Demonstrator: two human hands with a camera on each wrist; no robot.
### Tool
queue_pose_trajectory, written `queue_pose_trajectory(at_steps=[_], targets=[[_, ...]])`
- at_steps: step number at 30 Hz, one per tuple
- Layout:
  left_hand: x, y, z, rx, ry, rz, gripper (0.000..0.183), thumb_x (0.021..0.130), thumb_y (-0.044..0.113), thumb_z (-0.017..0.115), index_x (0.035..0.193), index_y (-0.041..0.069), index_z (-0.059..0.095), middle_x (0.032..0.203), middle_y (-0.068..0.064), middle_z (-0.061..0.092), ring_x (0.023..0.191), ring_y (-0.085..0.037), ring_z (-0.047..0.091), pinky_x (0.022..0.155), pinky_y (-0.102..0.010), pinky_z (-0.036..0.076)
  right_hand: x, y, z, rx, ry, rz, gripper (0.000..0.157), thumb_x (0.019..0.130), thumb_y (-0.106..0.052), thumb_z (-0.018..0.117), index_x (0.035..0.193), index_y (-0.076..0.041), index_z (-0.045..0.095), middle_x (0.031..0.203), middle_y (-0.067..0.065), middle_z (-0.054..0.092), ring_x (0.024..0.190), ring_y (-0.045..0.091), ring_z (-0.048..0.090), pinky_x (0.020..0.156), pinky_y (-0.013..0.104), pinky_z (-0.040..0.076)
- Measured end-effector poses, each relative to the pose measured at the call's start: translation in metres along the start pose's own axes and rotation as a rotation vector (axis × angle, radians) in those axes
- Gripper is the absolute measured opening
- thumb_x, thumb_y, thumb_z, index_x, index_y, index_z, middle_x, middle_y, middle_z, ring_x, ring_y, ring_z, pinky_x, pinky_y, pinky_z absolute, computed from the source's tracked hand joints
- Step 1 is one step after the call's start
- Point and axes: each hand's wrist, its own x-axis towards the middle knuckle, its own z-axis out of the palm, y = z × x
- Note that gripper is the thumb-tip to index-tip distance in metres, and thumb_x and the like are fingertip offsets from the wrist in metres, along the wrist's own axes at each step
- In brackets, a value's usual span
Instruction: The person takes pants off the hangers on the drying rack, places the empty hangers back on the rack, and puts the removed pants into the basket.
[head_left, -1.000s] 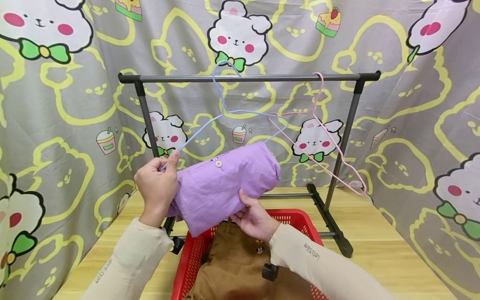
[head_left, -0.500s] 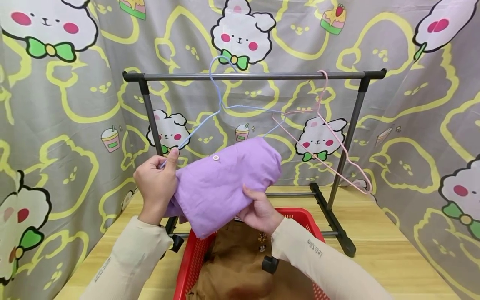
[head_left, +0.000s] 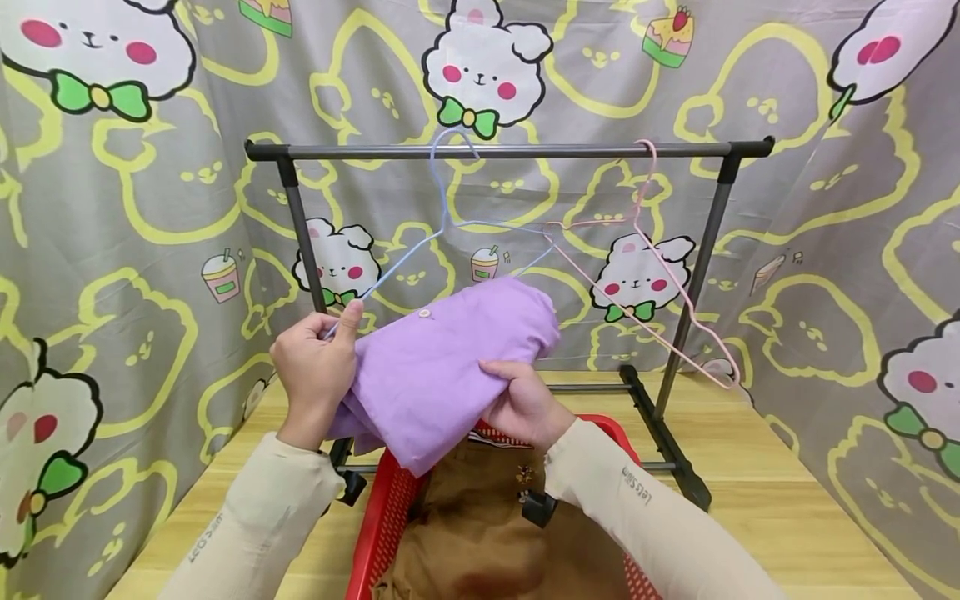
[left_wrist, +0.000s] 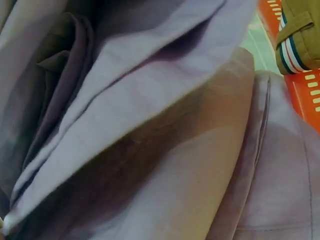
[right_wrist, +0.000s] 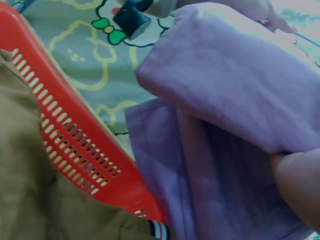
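Observation:
My left hand [head_left: 313,367] grips the left corner of a blue wire hanger [head_left: 405,260], thumb pointing up. The hanger's hook is over the rack's bar, and its lower part passes behind or into a folded purple garment [head_left: 435,375] with a small white button. My right hand [head_left: 528,408] pinches the garment's lower right side, thumb on the front and the other fingers mostly hidden behind it. In the right wrist view the folded purple cloth [right_wrist: 230,75] slopes down to the thumb [right_wrist: 300,182]. Loose purple layers [left_wrist: 150,85] fill the left wrist view.
A black-grey clothes rack [head_left: 540,152] stands on the wood-look surface [head_left: 780,500], with an unused pink hanger [head_left: 678,287] on the right. Below my hands, a red basket [head_left: 367,533] holds a brown garment [head_left: 480,517] with a striped band. A patterned curtain [head_left: 810,192] surrounds the rack.
My right hand has shifted slightly upward on the purple garment, whose right end has crumpled a little. The blue hanger's right end has swung left and its hook sits lower than half a second ago.

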Motion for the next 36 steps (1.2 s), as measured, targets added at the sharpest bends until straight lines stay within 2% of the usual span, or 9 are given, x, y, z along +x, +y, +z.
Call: queue_pose_trajectory(at_steps=[7,14,19,25,30,36], targets=[[-0.001,-0.002,0.002,0.005,-0.018,-0.038,0.045,0.076,0.044,0.069,0.058,0.003,0.065,0.056,-0.009,0.058,0.055,-0.02,0.049,0.054,-0.028,0.032,0.001,-0.007,0.005,-0.026,0.026,-0.004,0.021,0.09,-0.002,0.036,0.11,-0.008,0.037,0.107,0.002,0.051,0.098,0.015,0.053,0.09,0.029,0.038],[-0.002,-0.004,0.002,0.013,-0.044,-0.004,0.043,0.074,0.041,0.072,0.058,0.003,0.065,0.055,-0.01,0.058,0.054,-0.022,0.05,0.052,-0.029,0.032,0.002,-0.015,0.009,-0.049,-0.004,-0.022,0.02,0.088,0.0,0.034,0.107,-0.005,0.038,0.103,0.003,0.051,0.092,0.015,0.055,0.084,0.029,0.042],[-0.002,-0.005,0.003,0.011,-0.037,0.007,0.04,0.073,0.039,0.074,0.06,0.003,0.067,0.055,-0.009,0.06,0.05,-0.014,0.048,0.05,-0.027,0.031,0.006,-0.02,0.01,-0.02,-0.014,-0.037,0.023,0.087,0.002,0.037,0.109,-0.006,0.037,0.108,0.003,0.049,0.098,0.016,0.052,0.089,0.03,0.039],[-0.003,-0.004,0.001,0.005,-0.038,-0.005,0.038,0.071,0.037,0.076,0.059,0.003,0.067,0.053,-0.008,0.059,0.046,-0.005,0.042,0.047,-0.026,0.03,0.013,-0.02,0.014,-0.015,0.025,-0.051,0.021,0.087,0.001,0.034,0.107,-0.006,0.036,0.109,0.003,0.046,0.097,0.016,0.051,0.089,0.03,0.037],[-0.002,-0.004,-0.002,-0.011,-0.05,-0.001,0.037,0.069,0.035,0.078,0.056,0.003,0.066,0.05,-0.006,0.057,0.045,-0.005,0.041,0.05,-0.026,0.03,0.014,-0.021,0.017,-0.014,0.053,-0.055,0.023,0.087,-0.001,0.032,0.11,-0.005,0.036,0.113,0.005,0.044,0.101,0.017,0.049,0.092,0.031,0.036],[-0.001,-0.005,-0.002,-0.023,-0.057,0.002,0.036,0.069,0.032,0.078,0.054,0.003,0.064,0.049,-0.003,0.056,0.045,-0.005,0.042,0.055,-0.027,0.031,0.015,-0.022,0.019,0.006,0.042,-0.065,0.024,0.087,0.0,0.032,0.11,-0.004,0.036,0.113,0.005,0.044,0.102,0.017,0.049,0.092,0.03,0.036]])
